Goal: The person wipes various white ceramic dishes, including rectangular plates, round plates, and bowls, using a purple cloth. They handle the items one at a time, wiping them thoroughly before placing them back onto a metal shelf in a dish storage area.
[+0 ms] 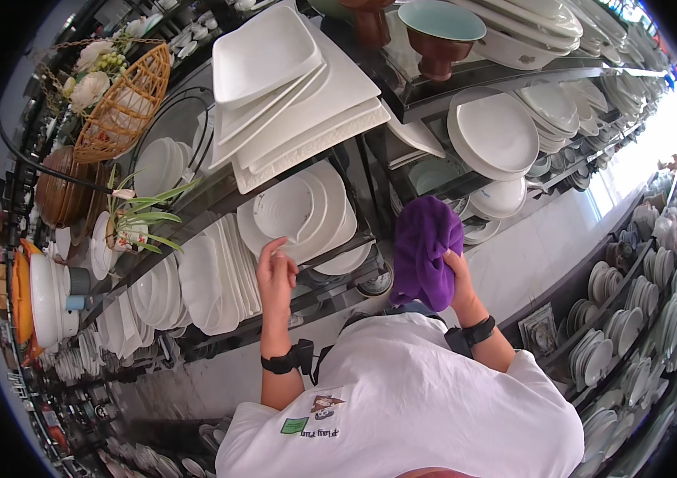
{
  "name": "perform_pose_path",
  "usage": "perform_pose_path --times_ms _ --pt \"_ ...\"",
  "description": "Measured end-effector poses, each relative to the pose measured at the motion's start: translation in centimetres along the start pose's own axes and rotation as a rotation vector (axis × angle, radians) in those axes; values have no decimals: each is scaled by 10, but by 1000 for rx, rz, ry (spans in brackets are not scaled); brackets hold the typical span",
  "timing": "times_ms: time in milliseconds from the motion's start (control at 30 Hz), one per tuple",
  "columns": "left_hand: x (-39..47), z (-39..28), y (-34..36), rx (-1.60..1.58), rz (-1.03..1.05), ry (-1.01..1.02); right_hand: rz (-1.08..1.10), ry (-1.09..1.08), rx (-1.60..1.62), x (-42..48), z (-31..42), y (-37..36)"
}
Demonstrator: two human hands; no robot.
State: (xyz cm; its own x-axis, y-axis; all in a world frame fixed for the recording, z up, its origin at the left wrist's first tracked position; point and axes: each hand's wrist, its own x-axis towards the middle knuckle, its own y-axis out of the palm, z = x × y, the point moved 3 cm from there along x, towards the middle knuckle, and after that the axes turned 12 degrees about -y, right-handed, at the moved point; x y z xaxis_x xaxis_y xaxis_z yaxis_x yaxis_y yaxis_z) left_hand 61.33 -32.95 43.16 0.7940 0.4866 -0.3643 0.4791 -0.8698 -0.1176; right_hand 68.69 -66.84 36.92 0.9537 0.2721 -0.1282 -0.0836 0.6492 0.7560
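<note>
My right hand [460,276] is closed around a bunched purple cloth [428,251] in front of my body. Near the stacked white dishes on the middle shelf, my left hand [277,269] has its fingers partly curled and holds nothing; whether a fingertip touches the rim there I cannot tell. A small white spouted bowl [283,209] lies on top of that stack. Above it, square white plates [267,54] rest on large rectangular white platters [338,95]. Left of my left hand, white dishes [207,281] lean in a row.
Black shelf edges [434,101] run close before me. A footed bowl [441,30] stands on the upper shelf. A potted plant [135,227] and a wicker basket with flowers [126,101] stand at the left. More racks of plates [592,358] line the aisle's right side.
</note>
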Motion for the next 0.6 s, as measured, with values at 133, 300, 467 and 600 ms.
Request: perform_pose_path --times_ms 133,300,467,600 --pt "-4 -4 53 83 180 10 47 -34 -23 -2 -9 -7" --pt "-20 3 100 303 259 115 71 39 -43 -8 -13 -31" --pt "-44 -1 100 453 288 118 58 18 -10 -18 5 -39" --pt "-54 -10 92 476 280 164 87 -49 31 -24 15 -33"
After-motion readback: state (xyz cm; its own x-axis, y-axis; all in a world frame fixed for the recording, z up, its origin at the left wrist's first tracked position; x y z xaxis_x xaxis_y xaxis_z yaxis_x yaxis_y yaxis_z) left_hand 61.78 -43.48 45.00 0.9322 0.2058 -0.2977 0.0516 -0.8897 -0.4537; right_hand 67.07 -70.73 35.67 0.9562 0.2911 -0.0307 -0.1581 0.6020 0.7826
